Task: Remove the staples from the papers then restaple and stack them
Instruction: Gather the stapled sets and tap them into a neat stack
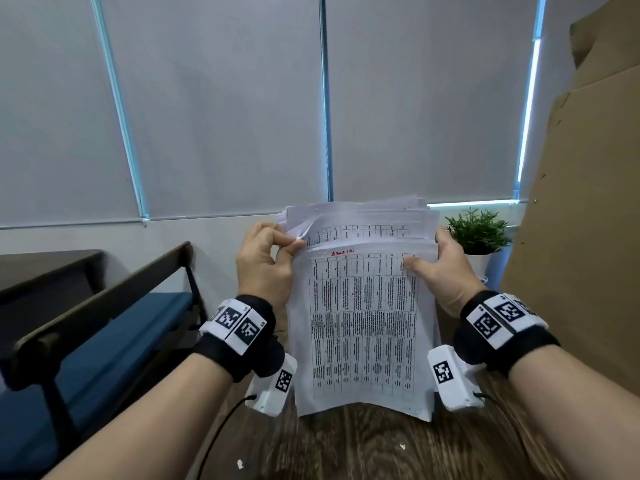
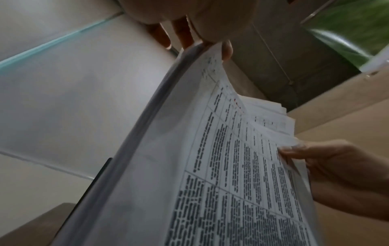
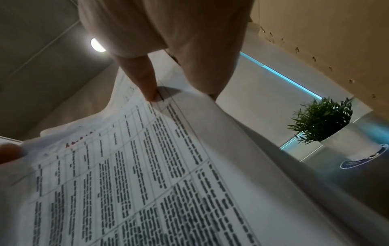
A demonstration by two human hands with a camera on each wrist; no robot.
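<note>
A thick stack of printed papers [image 1: 363, 323] with tables of text stands upright, its bottom edge on the dark wooden table [image 1: 346, 452]. The front sheet bears a red handwritten word at its top. My left hand [image 1: 273, 254] pinches the upper left corner, thumb in front and fingers behind. My right hand [image 1: 440, 268] grips the upper right edge, its thumb lying across the front sheet. In the left wrist view the papers [image 2: 210, 166] curve away from my left hand [image 2: 202, 38]. The right wrist view shows the papers [image 3: 147, 166] under my right hand's thumb [image 3: 145, 83]. No staple, stapler or remover shows.
A small green plant in a white pot [image 1: 479, 237] stands behind the papers to the right. Large cardboard boxes [image 1: 585, 202] rise at the right. A chair with a blue seat [image 1: 104, 334] sits left. Small paper scraps [image 1: 240, 464] lie on the table. Closed blinds fill the background.
</note>
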